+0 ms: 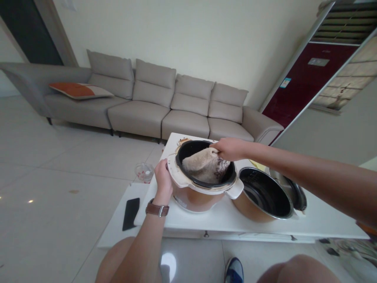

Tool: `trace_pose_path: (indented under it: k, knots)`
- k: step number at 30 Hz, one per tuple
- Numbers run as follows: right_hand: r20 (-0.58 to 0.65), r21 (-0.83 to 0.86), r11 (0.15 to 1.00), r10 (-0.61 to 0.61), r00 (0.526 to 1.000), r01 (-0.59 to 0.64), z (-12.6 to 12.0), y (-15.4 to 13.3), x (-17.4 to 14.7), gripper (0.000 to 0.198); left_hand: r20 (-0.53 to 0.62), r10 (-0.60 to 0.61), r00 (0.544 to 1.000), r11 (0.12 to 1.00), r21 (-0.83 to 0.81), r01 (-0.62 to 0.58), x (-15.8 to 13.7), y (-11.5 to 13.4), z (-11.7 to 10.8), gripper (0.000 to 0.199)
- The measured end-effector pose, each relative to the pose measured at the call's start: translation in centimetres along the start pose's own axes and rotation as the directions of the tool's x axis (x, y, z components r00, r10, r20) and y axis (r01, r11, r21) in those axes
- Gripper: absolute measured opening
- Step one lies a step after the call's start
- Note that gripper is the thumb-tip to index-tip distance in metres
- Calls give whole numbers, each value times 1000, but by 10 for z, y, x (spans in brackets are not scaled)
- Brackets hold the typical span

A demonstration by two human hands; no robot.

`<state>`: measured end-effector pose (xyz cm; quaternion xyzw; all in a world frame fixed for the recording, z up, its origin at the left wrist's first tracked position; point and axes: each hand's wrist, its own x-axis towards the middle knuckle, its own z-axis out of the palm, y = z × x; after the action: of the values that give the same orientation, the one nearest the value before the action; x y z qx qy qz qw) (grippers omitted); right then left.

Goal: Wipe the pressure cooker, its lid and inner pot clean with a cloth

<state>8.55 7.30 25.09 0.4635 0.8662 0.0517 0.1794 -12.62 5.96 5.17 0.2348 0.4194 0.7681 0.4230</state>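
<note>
Left hand point(163, 175) curls tight around the near-left handle of the rice cooker point(203, 184) on the white table point(224, 216). Inside its dark well, right hand point(229, 149) pinches a beige cloth point(203, 165), fingers closed. Inner pot point(265, 194) beside. Grey sofa point(153, 106) beyond.

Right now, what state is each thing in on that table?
Cooker: open, no lid on, tilted, cloth inside.
Cloth: bunched, pressed against the cooker's inner wall.
Inner pot: out of the cooker, empty, on the table.
Right hand: gripping the cloth.
Left hand: holding the cooker's rim.
Phone: screen dark, lying flat.
</note>
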Motion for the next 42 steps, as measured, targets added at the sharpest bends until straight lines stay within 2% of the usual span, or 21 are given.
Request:
trace_pose_path:
  k: [3,6,9,11,12,14,16,18,21,24,26,29,32,34,35,37,39,41,42]
  knots:
    - [-90,-136,988,58,994,-70,1,0,-3,36,-1,5,1000,1000,17,-5,-1,2,1,19]
    - [-25,-122,992,7,1000,-10,17,-6,-6,33,-2,14,1000,999,36,-14,-1,3,1,19]
    - [195,150,987,-89,977,60,36,-13,-5,34,0,27,1000,998,61,-27,-1,3,1,21]
    - [324,423,906,-150,934,-1,43,-15,-4,38,2,26,1000,998,65,-26,-1,2,0,22]
    - [355,539,840,-163,921,-59,43,-13,-3,39,0,21,1000,998,60,-21,-1,2,0,22]
    - [351,680,715,-126,928,-161,39,-7,1,37,-5,10,1000,999,47,-10,-1,1,1,22]
    - [285,719,667,-26,958,-196,29,1,5,33,-9,4,1000,999,34,-4,-2,2,1,22]
    - [183,685,705,78,980,-184,18,9,9,28,-15,0,1000,1000,23,0,-2,2,2,22]
    - [-4,545,826,175,984,-145,7,11,10,25,-16,-4,1000,1000,18,5,-1,2,2,22]
    - [-183,309,937,227,956,-163,7,3,8,28,-16,-3,1000,1000,8,3,-1,3,3,22]
    - [-241,135,976,197,950,-169,13,-6,7,32,-19,-10,1000,1000,-5,10,-2,4,3,21]
    - [-186,11,998,58,981,-57,30,-20,11,34,-18,-24,1000,1000,-8,24,-4,6,5,22]
    - [26,151,984,-103,994,98,48,-30,19,28,-27,-24,999,1000,3,24,-5,8,6,24]
    - [127,376,918,-186,974,126,55,-31,25,25,-30,-17,999,1000,15,18,-5,8,5,24]
    - [145,501,860,-191,971,94,56,-30,27,24,-30,-10,1000,1000,23,10,-5,8,5,24]
    - [148,710,704,-118,982,-22,54,-25,29,21,-24,7,1000,999,41,-6,-3,6,3,23]
    - [147,844,523,-4,989,-123,47,-16,26,18,-14,8,1000,999,53,-7,0,4,2,22]
    - [124,917,372,69,990,-141,38,-8,19,21,5,10,1000,998,69,-10,2,3,1,21]
    - [108,934,331,87,990,-131,33,-5,14,25,16,16,1000,997,80,-17,3,3,1,21]
